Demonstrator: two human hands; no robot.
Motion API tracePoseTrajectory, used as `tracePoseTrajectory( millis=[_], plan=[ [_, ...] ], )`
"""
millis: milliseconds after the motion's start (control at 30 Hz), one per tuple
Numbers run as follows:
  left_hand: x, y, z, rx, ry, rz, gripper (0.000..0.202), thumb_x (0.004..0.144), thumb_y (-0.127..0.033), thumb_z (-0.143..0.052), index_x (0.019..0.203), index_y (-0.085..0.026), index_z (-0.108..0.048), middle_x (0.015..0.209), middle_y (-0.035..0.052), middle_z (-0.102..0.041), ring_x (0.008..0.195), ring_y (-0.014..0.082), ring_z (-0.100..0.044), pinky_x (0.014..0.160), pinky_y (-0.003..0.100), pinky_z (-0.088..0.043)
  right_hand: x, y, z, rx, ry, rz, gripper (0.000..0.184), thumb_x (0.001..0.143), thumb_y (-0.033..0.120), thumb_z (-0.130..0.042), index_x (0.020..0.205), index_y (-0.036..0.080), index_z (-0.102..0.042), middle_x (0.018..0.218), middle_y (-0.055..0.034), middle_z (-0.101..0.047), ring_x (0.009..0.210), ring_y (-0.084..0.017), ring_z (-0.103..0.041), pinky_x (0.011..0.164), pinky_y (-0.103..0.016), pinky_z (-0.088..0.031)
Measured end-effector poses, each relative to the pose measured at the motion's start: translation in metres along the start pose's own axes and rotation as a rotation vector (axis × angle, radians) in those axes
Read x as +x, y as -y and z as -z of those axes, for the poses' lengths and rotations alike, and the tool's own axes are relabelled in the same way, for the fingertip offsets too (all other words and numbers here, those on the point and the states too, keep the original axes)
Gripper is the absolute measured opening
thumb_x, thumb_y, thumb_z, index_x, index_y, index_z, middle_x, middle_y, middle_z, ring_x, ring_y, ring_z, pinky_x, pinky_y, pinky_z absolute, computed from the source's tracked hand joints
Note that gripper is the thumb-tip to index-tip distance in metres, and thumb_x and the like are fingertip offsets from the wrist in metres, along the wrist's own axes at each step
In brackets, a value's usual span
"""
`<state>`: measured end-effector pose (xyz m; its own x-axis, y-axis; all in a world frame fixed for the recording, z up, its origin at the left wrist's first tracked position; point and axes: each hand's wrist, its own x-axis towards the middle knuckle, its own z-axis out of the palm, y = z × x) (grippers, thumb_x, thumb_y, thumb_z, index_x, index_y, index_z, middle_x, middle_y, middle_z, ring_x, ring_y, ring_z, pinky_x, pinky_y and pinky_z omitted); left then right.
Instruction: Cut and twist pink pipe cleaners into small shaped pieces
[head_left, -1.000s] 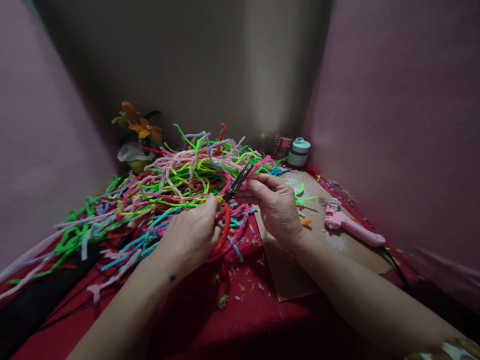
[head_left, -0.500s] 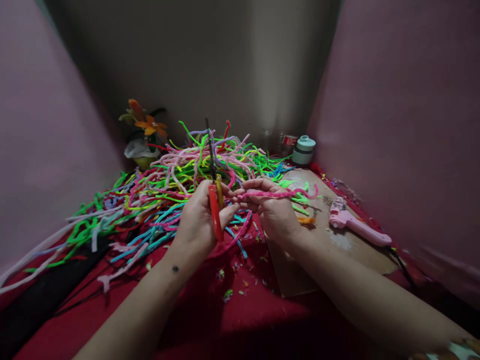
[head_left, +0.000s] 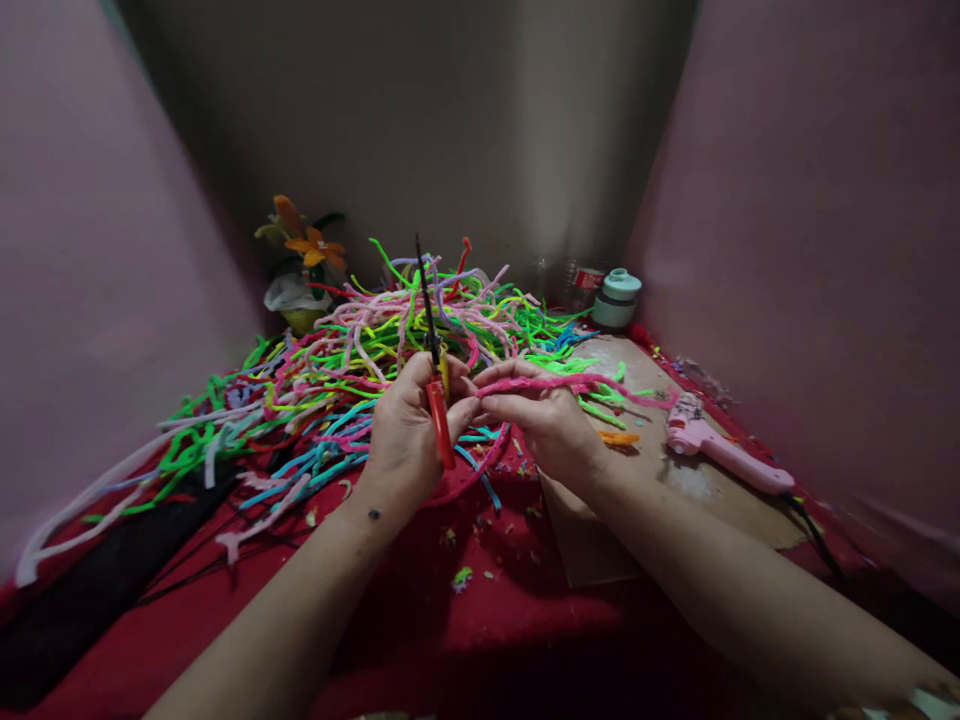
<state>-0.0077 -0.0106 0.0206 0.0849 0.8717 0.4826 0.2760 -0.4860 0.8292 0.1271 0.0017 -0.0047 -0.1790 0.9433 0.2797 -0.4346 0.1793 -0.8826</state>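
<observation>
My left hand (head_left: 409, 430) is closed round red-handled scissors (head_left: 433, 370), whose dark blades point straight up. Its fingertips also touch the near end of a pink pipe cleaner (head_left: 585, 385). My right hand (head_left: 544, 415) pinches that pink pipe cleaner, which runs out to the right over the cardboard. Both hands hover just in front of a big tangled heap of coloured pipe cleaners (head_left: 352, 350) lying on the red cloth (head_left: 465, 620).
A pink glue gun (head_left: 720, 445) lies on a brown cardboard sheet (head_left: 675, 500) at the right. A small green-lidded jar (head_left: 616, 298) stands at the back, an orange artificial flower (head_left: 304, 265) at the back left. Small cuttings litter the cloth. Pink walls close in on both sides.
The scissors swung from pointing right, at the pink pipe cleaner, to upright in my left hand. The pink pipe cleaner now stretches out to the right from my right hand.
</observation>
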Motion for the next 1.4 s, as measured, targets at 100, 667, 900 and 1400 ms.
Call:
tracePoseTrajectory(
  millis=[100,667,900,1400],
  plan=[
    [-0.001,0.003,0.000,0.079,-0.058,-0.084,0.026,0.071,-0.029,-0.066,0.090,-0.019,-0.051,0.077,-0.0017,-0.060,0.067,0.0113,-0.059,0.064,0.023,-0.049,-0.001,0.002,-0.002,-0.027,-0.004,0.052,0.012,0.067,0.025,-0.071,0.075,0.018,-0.065,0.071,0.0009,-0.065,0.070,-0.013,-0.061,0.073,-0.030,-0.050],
    [-0.003,0.012,0.004,0.493,-0.046,-0.313,0.016,0.078,-0.015,-0.048,0.093,-0.020,-0.049,0.082,0.0005,-0.061,0.073,0.0118,-0.058,0.068,0.021,-0.045,0.006,-0.009,-0.001,-0.002,-0.069,0.073,0.010,0.066,0.030,-0.069,0.070,0.021,-0.067,0.067,0.0013,-0.066,0.065,-0.014,-0.060,0.069,-0.031,-0.049],
    [-0.001,0.014,0.005,0.519,0.005,-0.273,0.028,0.071,-0.008,-0.050,0.096,-0.020,-0.047,0.081,-0.0017,-0.061,0.070,0.0106,-0.057,0.064,0.019,-0.043,0.005,-0.005,-0.002,0.050,-0.050,0.026,0.006,0.067,0.023,-0.067,0.063,0.019,-0.065,0.060,0.0018,-0.064,0.059,-0.012,-0.058,0.064,-0.027,-0.048],
    [0.011,0.008,0.012,0.147,0.131,0.042,0.034,0.066,-0.040,-0.068,0.082,-0.016,-0.051,0.063,-0.0045,-0.050,0.056,0.0099,-0.047,0.053,0.022,-0.041,0.007,-0.002,0.003,0.290,-0.004,-0.117,0.009,0.070,0.020,-0.063,0.063,0.015,-0.064,0.061,0.0005,-0.063,0.056,-0.010,-0.055,0.062,-0.026,-0.045]
  ],
)
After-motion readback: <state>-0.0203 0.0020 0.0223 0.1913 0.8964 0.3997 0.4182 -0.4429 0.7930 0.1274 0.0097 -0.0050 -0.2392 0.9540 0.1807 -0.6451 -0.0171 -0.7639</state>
